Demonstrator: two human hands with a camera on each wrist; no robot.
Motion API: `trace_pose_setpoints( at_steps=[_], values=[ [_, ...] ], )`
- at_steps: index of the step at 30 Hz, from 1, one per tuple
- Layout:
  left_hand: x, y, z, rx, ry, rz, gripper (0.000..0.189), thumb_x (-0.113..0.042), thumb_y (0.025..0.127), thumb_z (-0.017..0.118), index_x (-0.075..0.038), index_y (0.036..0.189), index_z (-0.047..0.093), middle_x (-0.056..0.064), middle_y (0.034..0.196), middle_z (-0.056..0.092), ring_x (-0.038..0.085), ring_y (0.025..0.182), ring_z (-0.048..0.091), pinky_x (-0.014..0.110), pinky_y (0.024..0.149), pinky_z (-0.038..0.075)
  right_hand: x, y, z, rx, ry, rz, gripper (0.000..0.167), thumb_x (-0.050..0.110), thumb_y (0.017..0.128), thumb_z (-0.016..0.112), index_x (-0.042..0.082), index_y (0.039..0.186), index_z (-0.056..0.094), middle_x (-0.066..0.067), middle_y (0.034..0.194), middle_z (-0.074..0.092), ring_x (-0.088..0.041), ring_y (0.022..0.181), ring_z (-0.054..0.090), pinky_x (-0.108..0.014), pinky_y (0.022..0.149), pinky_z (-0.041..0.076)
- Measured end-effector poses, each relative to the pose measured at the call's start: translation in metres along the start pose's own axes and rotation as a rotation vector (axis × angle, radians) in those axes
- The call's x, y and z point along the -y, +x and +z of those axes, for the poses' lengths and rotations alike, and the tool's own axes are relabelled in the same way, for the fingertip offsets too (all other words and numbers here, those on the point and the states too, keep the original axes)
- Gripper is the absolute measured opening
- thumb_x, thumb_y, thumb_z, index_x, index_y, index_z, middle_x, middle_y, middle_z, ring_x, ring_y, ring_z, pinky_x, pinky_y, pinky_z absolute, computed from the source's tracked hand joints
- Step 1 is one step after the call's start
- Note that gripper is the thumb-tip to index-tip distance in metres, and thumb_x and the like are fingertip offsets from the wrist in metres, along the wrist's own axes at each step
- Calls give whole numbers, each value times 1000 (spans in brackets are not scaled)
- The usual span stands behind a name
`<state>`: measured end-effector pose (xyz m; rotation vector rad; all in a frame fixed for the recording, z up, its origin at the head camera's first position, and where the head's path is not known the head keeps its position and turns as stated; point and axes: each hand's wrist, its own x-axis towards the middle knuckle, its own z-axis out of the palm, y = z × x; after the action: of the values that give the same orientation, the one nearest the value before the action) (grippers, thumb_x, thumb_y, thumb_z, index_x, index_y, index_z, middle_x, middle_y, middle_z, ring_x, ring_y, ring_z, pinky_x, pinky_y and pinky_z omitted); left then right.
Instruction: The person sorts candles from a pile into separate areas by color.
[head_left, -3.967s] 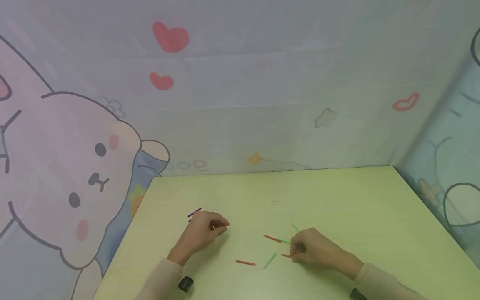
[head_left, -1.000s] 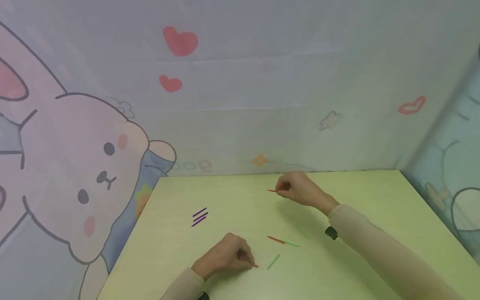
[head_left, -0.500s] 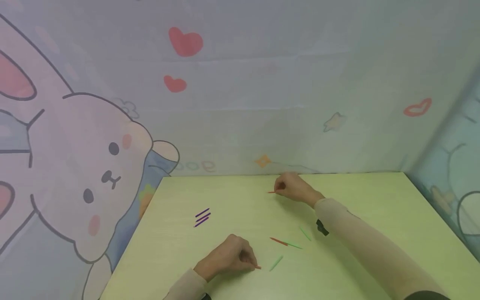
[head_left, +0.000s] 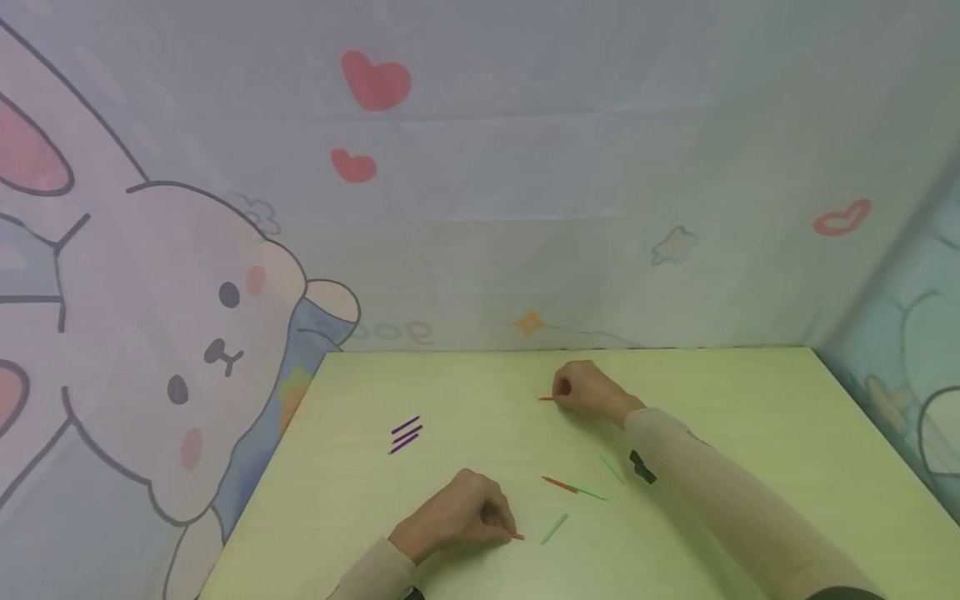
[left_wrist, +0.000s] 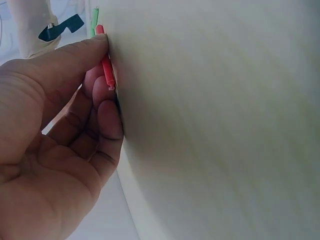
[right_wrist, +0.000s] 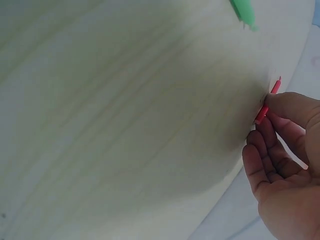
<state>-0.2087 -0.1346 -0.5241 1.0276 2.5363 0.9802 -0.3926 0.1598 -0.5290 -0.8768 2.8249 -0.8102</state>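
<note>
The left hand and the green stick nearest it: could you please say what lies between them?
The head view shows the end of a red stick pinched by the left hand, then bare tabletop.

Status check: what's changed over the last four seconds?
The left hand moved right and nearer from the purple sticks and now pinches the front red stick. The right hand has carried another red stick toward the table's far edge. The middle red stick and green sticks lie as before.
</note>
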Motion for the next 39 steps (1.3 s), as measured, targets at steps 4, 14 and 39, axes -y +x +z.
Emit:
trace_pose_setpoints(
  at_steps=[4,14,39],
  values=[
    [-1,1,0,2,-8,3,15,-2,88,93,-17,88,89,-17,79,72,-9,71,60,14,67,55,2,-3,0,-1,-7,20,11,2,98,79,10,90,79,3,88,73,-14,85,64,-33,78,58],
    [-1,2,-2,13,-14,-8,16,-1,88,92,-17,87,89,-16,79,73,-8,72,61,15,68,55,3,-5,-4,-5,-20,-19,2,5,100,79,6,98,78,0,93,72,-16,87,64,-35,80,58],
    [2,-3,-1,35,-18,-16,16,-1,88,92,-16,87,88,-18,79,71,-6,70,59,16,67,54,69,-82,-29,-155,3,-72,20,8,98,84,6,117,78,-8,112,77,-27,102,71,-44,91,61]
  ],
)
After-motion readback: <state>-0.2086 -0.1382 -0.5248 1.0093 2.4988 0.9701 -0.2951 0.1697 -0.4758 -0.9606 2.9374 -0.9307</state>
